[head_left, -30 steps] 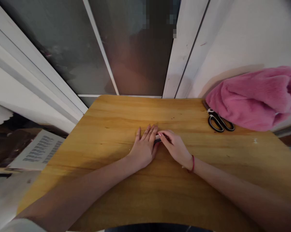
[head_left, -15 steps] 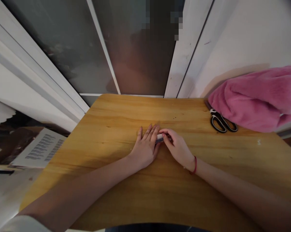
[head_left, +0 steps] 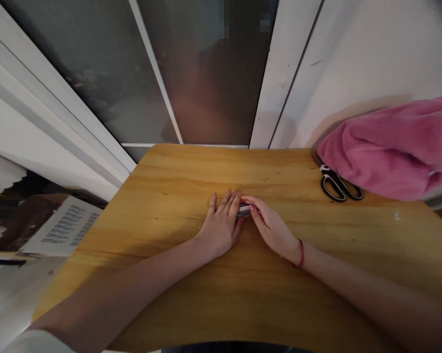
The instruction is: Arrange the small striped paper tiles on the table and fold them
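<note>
A small flat object, pale on top with a dark edge (head_left: 243, 211), lies at the middle of the wooden table (head_left: 191, 166). Most of it is covered by my hands, so its kind cannot be made out. My left hand (head_left: 220, 228) lies flat, fingers stretched out, its index finger and thumb against the object's left end. From the other side my right hand (head_left: 272, 226), with a red cord at the wrist, closes thumb and fingers around the object's right end.
Black-handled scissors (head_left: 334, 189) lie toward the back right, their blades partly under a pink plush cloth (head_left: 386, 152). A glazed door (head_left: 206, 88) stands behind the table's far edge. Down at the left is a box with a printed white side (head_left: 64, 228).
My right thumb and fingers have shifted slightly on the object, and a bit more of its pale top and dark edge shows. My left hand stays put.
</note>
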